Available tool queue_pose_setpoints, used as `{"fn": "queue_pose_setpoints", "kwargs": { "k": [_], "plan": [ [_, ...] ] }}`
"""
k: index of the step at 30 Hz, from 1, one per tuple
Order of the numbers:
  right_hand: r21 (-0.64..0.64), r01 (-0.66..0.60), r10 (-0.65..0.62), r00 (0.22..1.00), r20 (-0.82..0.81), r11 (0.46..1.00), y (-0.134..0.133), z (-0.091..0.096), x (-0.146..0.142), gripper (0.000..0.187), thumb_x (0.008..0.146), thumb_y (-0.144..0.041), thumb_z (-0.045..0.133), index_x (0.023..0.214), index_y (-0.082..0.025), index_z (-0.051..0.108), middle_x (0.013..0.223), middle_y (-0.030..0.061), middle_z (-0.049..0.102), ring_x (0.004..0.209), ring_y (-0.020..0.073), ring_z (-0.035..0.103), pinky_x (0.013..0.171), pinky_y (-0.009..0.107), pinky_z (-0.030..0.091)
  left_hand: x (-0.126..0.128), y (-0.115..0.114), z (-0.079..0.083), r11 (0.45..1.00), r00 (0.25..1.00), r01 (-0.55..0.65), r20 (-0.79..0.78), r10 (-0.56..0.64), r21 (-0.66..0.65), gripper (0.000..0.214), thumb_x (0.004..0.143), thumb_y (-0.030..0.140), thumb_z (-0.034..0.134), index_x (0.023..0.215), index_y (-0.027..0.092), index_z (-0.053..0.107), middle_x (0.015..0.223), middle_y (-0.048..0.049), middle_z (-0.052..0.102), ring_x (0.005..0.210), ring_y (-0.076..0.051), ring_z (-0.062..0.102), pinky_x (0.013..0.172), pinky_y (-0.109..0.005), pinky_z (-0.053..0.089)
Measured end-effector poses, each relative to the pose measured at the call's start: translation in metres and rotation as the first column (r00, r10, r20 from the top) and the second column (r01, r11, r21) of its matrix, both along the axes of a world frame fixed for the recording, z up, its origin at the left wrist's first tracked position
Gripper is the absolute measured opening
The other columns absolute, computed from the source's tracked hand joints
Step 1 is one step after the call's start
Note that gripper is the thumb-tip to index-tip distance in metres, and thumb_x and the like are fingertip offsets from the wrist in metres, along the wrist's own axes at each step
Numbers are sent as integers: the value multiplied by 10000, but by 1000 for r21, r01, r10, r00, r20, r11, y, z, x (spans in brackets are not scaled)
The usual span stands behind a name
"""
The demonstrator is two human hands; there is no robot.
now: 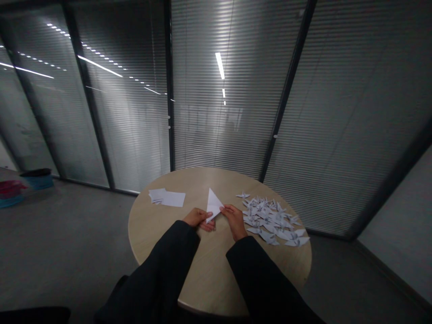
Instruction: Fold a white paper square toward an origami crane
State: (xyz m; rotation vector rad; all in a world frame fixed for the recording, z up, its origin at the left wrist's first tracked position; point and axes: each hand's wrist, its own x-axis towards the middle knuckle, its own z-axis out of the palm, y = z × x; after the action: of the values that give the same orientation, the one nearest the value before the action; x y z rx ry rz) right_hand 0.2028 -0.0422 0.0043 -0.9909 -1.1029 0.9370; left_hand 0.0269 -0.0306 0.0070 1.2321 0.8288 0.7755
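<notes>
A white sheet of paper folded into a triangle (213, 204) is held between my two hands above the round table, one point toward the far side. My left hand (200, 219) grips its lower left corner, thumb on top and fingers beneath. At the right corner, my right hand (235, 220) pinches the paper between thumb and fingers. To the right of that hand lies a heap of folded white paper cranes (270, 218). White paper sheets (173, 199) lie loosely stacked on the left, beyond my left hand.
The round wooden table (209, 175) stands close to a glass partition (219, 112) with blinds and dark frames. On the floor at far left are a blue bin (38, 180) with a dark liner and a blue bin (11, 200) with a red liner.
</notes>
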Motion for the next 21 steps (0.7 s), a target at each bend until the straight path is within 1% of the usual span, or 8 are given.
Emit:
{"fn": "queue_pose_setpoints", "kwargs": {
  "k": [4, 6, 10, 14, 18, 21],
  "plan": [
    [7, 3, -3, 1000, 8, 1000, -1, -1, 0, 350, 563, -443, 781, 746, -163, 676, 731, 40, 707, 693, 198, 633, 631, 284, 462, 0, 0, -1, 1000, 1000, 8, -20, -8, 13, 507, 565, 558, 781, 636, 74, 647, 562, -108, 682, 519, -203, 661, 552, -325, 537],
    [13, 8, -8, 1000, 20, 1000, -1, -1, -1, 356, 562, -456, 778, 741, -165, 675, 726, 41, 707, 693, 200, 633, 627, 284, 463, 0, 1, -1, 1000, 1000, 9, -20, -9, 14, 503, 567, 558, 781, 644, 80, 646, 562, -101, 682, 509, -200, 658, 538, -319, 533],
    [8, 17, -18, 1000, 4, 1000, -2, 1, 0, 368, 555, -464, 780, 738, -164, 671, 717, 42, 706, 686, 202, 633, 625, 289, 465, 1, 0, -1, 1000, 1000, 2, -17, -2, -6, 491, 592, 535, 778, 706, 71, 664, 625, -118, 704, 568, -212, 681, 578, -327, 542],
    [-10, 21, -22, 999, -37, 1000, -5, 5, 1, 369, 561, -464, 781, 747, -164, 673, 715, 37, 705, 685, 198, 634, 624, 286, 464, 3, 0, 1, 1000, 999, 3, -38, -3, -8, 475, 607, 514, 779, 687, 64, 649, 621, -124, 698, 578, -212, 683, 595, -337, 544],
    [-28, 18, -19, 998, -58, 999, -7, 7, -1, 402, 529, -483, 796, 732, -160, 667, 710, 43, 707, 678, 205, 635, 621, 293, 469, 2, -1, 2, 999, 998, 5, -62, -3, 33, 489, 596, 540, 771, 658, 78, 624, 516, -69, 649, 456, -174, 631, 507, -303, 515],
    [-24, 11, -13, 998, -54, 1000, -7, 7, -1, 412, 528, -502, 794, 722, -162, 664, 703, 45, 706, 681, 210, 636, 625, 298, 472, 1, -1, 1, 999, 999, 7, -53, -5, 48, 516, 575, 561, 771, 670, 78, 618, 490, -51, 628, 424, -171, 618, 461, -283, 493]
  ]
}}
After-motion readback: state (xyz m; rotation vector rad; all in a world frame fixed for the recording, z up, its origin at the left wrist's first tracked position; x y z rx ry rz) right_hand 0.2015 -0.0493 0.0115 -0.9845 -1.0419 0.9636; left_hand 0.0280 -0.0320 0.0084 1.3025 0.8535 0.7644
